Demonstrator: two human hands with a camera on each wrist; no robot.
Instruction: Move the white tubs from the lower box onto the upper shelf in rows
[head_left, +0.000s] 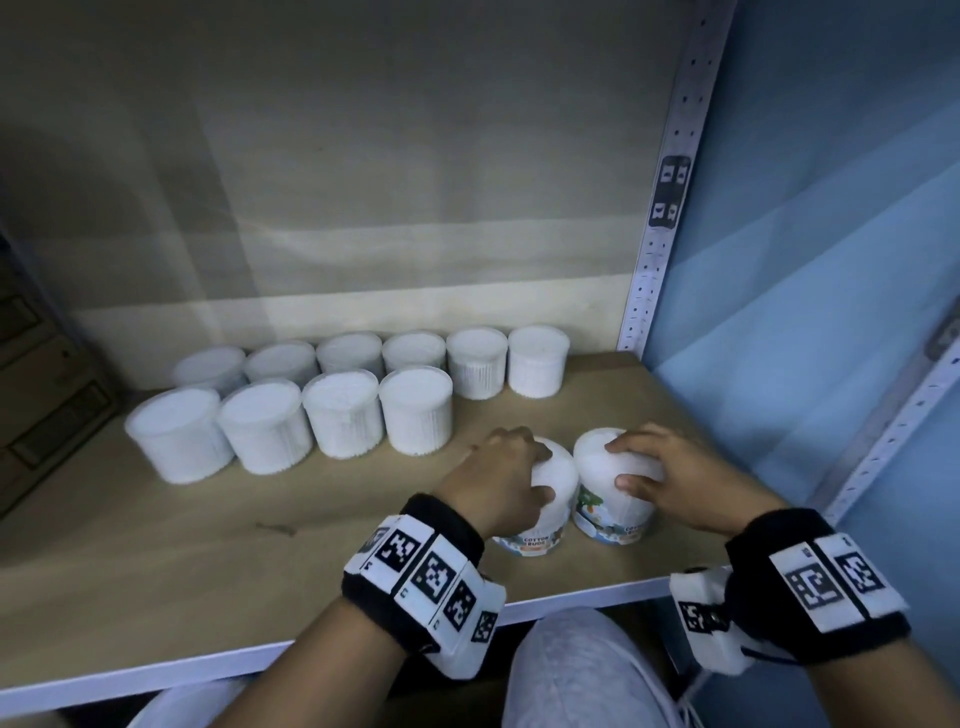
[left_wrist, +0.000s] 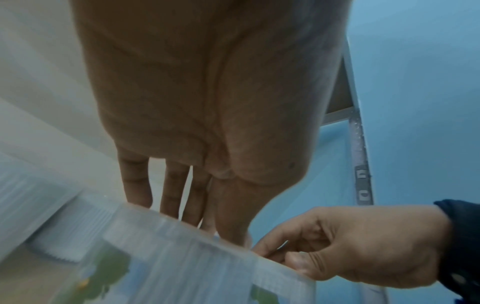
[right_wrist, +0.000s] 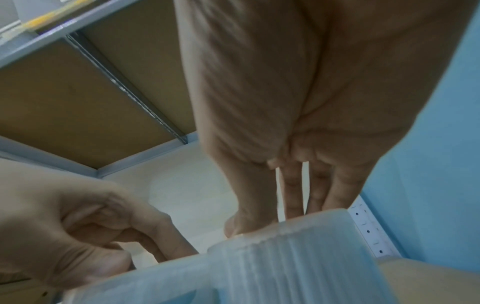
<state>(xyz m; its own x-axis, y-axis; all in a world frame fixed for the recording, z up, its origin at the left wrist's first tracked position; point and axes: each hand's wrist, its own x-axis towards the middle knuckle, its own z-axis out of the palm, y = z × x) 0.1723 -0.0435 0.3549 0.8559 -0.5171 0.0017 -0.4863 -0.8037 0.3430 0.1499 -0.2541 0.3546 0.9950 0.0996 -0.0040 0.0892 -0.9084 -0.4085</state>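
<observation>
Tubs stand side by side, touching, near the shelf (head_left: 156, 582) edge. Left hand (head_left: 498, 480) clasps the left tub (head_left: 545, 512) — right hand (head_left: 675, 478) clasps the right tub (head_left: 608, 512).

The scene is dim and bluish. A pale band of light crosses the beige back panel (head_left: 363, 244) above the far row of round white plastic tubs (head_left: 415, 353), with soft shadows at far left. Both wrist views are soft and smeared, and straight posts bow near the edges.
</observation>
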